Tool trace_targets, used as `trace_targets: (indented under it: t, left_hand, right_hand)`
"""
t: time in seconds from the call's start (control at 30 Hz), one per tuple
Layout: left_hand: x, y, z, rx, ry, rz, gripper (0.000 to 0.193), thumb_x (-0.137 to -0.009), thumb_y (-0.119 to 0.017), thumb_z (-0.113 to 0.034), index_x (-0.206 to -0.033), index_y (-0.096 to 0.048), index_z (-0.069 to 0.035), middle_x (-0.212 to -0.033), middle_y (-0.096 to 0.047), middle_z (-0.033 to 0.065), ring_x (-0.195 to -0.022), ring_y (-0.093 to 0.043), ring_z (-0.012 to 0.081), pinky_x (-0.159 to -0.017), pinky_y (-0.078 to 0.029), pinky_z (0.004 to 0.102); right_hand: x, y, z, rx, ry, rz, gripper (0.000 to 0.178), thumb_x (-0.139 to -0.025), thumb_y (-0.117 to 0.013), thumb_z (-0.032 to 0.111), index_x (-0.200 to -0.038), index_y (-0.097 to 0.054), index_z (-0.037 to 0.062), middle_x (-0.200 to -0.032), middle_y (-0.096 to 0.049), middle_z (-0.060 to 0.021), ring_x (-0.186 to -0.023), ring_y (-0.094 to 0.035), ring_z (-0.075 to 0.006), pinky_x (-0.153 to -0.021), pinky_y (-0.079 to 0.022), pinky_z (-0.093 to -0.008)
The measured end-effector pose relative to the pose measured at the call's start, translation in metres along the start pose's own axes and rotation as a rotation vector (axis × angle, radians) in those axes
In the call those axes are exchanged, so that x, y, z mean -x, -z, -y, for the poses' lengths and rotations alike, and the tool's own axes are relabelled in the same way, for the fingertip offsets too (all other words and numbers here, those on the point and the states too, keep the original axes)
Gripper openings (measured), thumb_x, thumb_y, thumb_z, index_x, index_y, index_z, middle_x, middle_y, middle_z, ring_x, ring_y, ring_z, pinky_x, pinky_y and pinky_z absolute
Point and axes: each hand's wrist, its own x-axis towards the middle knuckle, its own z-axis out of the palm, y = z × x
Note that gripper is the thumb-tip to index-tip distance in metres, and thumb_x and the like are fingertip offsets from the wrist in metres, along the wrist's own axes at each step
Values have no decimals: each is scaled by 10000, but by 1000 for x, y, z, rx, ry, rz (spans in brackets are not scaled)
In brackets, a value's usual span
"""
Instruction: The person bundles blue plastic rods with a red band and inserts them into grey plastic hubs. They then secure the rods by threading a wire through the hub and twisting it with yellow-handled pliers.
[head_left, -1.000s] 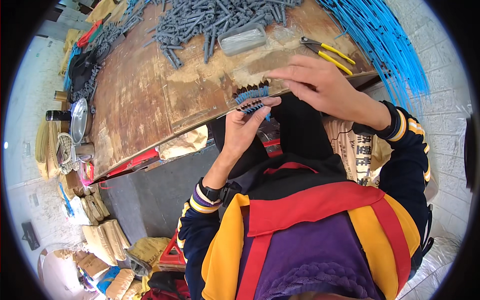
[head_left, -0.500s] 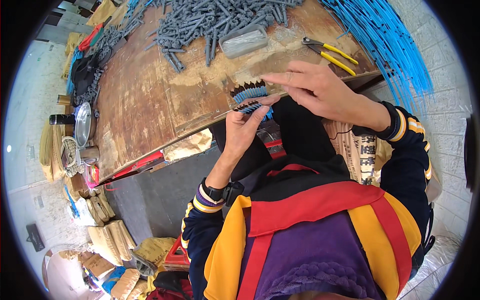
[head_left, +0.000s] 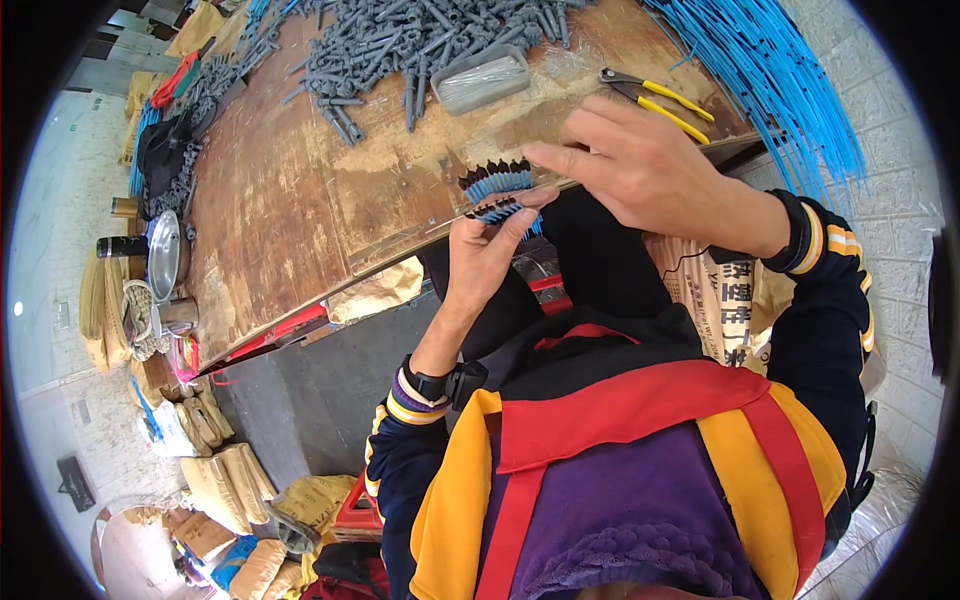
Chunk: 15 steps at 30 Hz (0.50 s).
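Note:
My left hand (head_left: 485, 255) is closed around a bundle of thin blue tubes (head_left: 502, 186) with black tips, just off the table's front edge. The tips stand in two rows, one beyond the fingers and one by the thumb; the lower ends are mostly hidden by the hand. Beside the bundle on the right, my right hand (head_left: 640, 170) hovers with its fingers partly bent and apart. One fingertip is close to the black tips, and nothing shows between the fingers.
On the wooden table (head_left: 290, 200) lie a heap of grey plastic parts (head_left: 430, 50), a clear tray (head_left: 483, 80) of thin pieces and yellow-handled pliers (head_left: 660, 103). Long blue tubes (head_left: 770, 80) overhang the right edge. A metal bowl (head_left: 167, 250) is at the left.
My right hand has lifted slightly and shifted right, its fingers spreading further apart. My left hand keeps its hold on the blue tubes, nearly unmoved.

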Motion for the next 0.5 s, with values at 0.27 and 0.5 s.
trace_targets:
  t: [0.27, 0.5]
  left_hand:
    - [-1, -3, -3, 55, -5, -20, 219, -963, -543, -18, -1154, -620, 56, -1158, -663, 169, -1125, -619, 244, -998, -458, 335]
    - [-1, -6, 0, 50, -18, -43, 223, -963, -546, -24, -1159, -610, 59, -1158, -659, 183, -1126, -619, 256, -1005, -458, 351]
  right_hand:
    - [-9, 5, -7, 9, 63, 0, 360, -728, -627, -3, -1079, -673, 59, -902, -554, -62, -808, -563, -236, -689, -470, -330]
    - [1, -10, 4, -129, -161, -69, 345, -766, -634, -33, -1099, -663, 53, -934, -560, -81, -871, -569, -255, -743, -467, -345]
